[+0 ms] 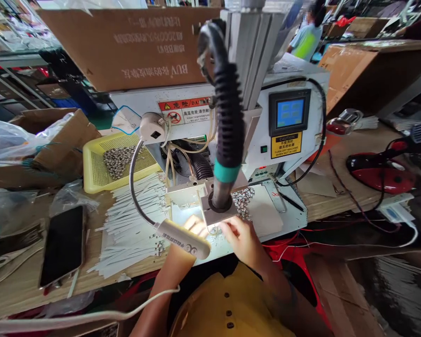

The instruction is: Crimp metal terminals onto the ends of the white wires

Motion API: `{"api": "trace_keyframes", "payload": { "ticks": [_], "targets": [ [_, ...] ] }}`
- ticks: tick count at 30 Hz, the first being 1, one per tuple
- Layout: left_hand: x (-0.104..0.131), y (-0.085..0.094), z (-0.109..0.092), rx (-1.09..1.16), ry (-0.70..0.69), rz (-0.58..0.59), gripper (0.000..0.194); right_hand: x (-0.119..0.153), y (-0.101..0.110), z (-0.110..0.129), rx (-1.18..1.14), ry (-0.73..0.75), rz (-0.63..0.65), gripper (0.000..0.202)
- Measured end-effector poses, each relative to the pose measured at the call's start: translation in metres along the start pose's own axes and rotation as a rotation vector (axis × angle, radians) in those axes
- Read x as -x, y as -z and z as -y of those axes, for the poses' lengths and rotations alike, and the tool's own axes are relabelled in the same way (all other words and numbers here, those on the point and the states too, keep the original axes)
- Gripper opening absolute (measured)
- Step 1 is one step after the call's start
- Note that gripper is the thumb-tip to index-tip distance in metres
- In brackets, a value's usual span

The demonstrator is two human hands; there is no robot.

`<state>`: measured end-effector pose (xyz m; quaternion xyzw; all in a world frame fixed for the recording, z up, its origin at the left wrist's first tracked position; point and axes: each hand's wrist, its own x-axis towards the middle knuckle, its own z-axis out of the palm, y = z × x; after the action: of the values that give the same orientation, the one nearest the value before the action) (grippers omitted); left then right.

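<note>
Both of my hands work close together under the head of a bench machine (221, 203). My left hand (195, 227) is curled beneath it, partly covered by a white lamp (184, 238); its fingertips are hard to see. On the other side, my right hand (244, 241) has thumb and fingers pinched together near the lit spot below the head. Whatever sits in the fingers is too small or hidden to name. Small metal pieces (243, 201) lie heaped just behind my right hand. To the left, many flat white strips (131, 220) are spread out, some with little metal bits at their ends.
A yellow basket (91, 164) of small metal parts stands at the back left. A phone (63, 245) lies at the left. A screen (289, 112) is on the machine's front, and a cardboard box (133, 51) rests above. A red device (382, 175) is at the right. Another person (307, 40) is behind.
</note>
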<state>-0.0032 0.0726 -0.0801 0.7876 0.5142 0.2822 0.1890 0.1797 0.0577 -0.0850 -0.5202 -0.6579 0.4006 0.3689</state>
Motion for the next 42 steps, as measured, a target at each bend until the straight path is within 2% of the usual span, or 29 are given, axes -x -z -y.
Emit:
{"api": "trace_keyframes", "payload": {
  "ticks": [1, 3, 4, 5, 6, 7, 9, 12, 15, 18, 23, 25, 28, 31, 34, 36, 38, 40, 42],
  "targets": [
    [0.009, 0.009, 0.006, -0.049, -0.043, -0.013, 0.031, 0.007, 0.004, 0.004, 0.128, 0.06, 0.019, 0.022],
    [0.03, 0.031, 0.024, -0.239, -0.094, -0.141, 0.027, 0.021, 0.015, 0.007, 0.333, 0.124, 0.079, 0.023],
    [0.04, 0.04, 0.036, -0.334, -0.033, -0.225, 0.023, 0.025, 0.023, 0.004, 0.402, 0.111, 0.074, 0.023],
    [0.05, 0.048, 0.048, -0.397, 0.063, -0.273, 0.021, 0.028, 0.031, -0.001, 0.441, 0.072, 0.02, 0.024],
    [0.059, 0.053, 0.059, -0.431, 0.077, -0.294, 0.02, 0.028, 0.038, -0.008, 0.461, 0.026, -0.06, 0.024],
    [0.067, 0.056, 0.069, -0.446, 0.087, -0.303, 0.02, 0.027, 0.045, -0.017, 0.475, -0.017, -0.181, 0.021],
    [0.077, 0.054, 0.085, -0.418, 0.062, -0.276, 0.022, 0.019, 0.054, -0.036, 0.486, -0.006, -0.325, 0.018],
    [0.082, 0.044, 0.094, -0.354, 0.055, -0.239, 0.021, 0.008, 0.055, -0.058, 0.527, 0.108, -0.38, 0.018],
    [0.078, 0.042, 0.092, -0.344, 0.081, -0.216, 0.021, 0.003, 0.049, -0.07, 0.609, 0.204, -0.368, 0.021],
    [0.064, 0.047, 0.086, -0.251, 0.113, -0.182, 0.022, 0.004, 0.048, -0.075, 0.664, 0.27, -0.352, 0.027],
    [0.026, 0.048, 0.083, -0.47, 0.193, -0.285, 0.017, 0.009, 0.052, -0.073, 0.632, 0.202, -0.451, 0.029],
    [0.015, 0.048, 0.086, -0.472, 0.196, -0.289, 0.012, 0.012, 0.055, -0.068, 0.555, 0.157, -0.475, 0.028],
    [0.009, 0.055, 0.093, -0.361, 0.131, -0.295, 0.01, 0.017, 0.059, -0.057, 0.342, 0.098, -0.377, 0.028],
    [0.011, 0.065, 0.097, -0.295, 0.102, -0.363, 0.014, 0.019, 0.057, -0.045, 0.054, -0.056, -0.26, 0.024],
    [0.014, 0.071, 0.092, -0.297, 0.092, -0.497, 0.02, 0.016, 0.05, -0.034, -0.17, -0.156, -0.18, 0.024],
    [0.013, 0.067, 0.082, -0.339, 0.064, -0.51, 0.02, 0.011, 0.044, -0.028, -0.251, -0.156, -0.094, 0.024],
    [0.01, 0.057, 0.066, -0.31, 0.028, -0.39, 0.02, 0.005, 0.038, -0.022, -0.324, -0.165, 0.021, 0.023],
    [0.006, 0.041, 0.046, -0.173, 0.015, -0.201, 0.024, -0.001, 0.031, -0.017, -0.392, -0.185, 0.116, 0.024],
    [0.001, 0.022, 0.026, -0.025, -0.005, -0.025, 0.03, -0.007, 0.021, -0.015, -0.423, -0.187, 0.137, 0.023]
  ]
}}
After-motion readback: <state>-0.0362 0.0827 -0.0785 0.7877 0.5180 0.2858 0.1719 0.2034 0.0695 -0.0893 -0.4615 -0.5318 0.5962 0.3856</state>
